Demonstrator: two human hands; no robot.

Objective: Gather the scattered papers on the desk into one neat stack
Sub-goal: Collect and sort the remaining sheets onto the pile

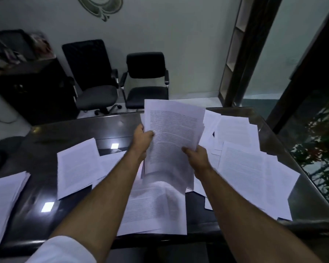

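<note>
Two bare forearms reach forward over a dark, glossy worktop point(36, 215), lifting a bundle of printed pages point(171, 137) above its middle. The left hand point(141, 138) grips the bundle's left edge about halfway up, thumb curled onto the front page and fingers hidden behind. The right hand point(197, 158) pinches the bundle's lower right edge, thumb on the front, fingers wrapped behind. A white sleeve point(65, 251) shows at the left elbow, near the bottom.

The bundle is white paper covered in dense lines of small black text, too blurred to read. Its sheets are not squared up; edges fan out along the right side and the bottom. It is held tilted up, facing the viewer, with its long axis running near to far and its top leaning slightly right.

More white pages lie loose on the worktop: a sheet directly below the bundle point(156, 207), a sheet to the left point(77, 166), a thicker pile at the near left edge point(4, 202), and an overlapping spread on the right point(251, 168) reaching the far right corner.

Beyond the worktop stand two black office chairs point(144, 78) against a pale wall.
</note>
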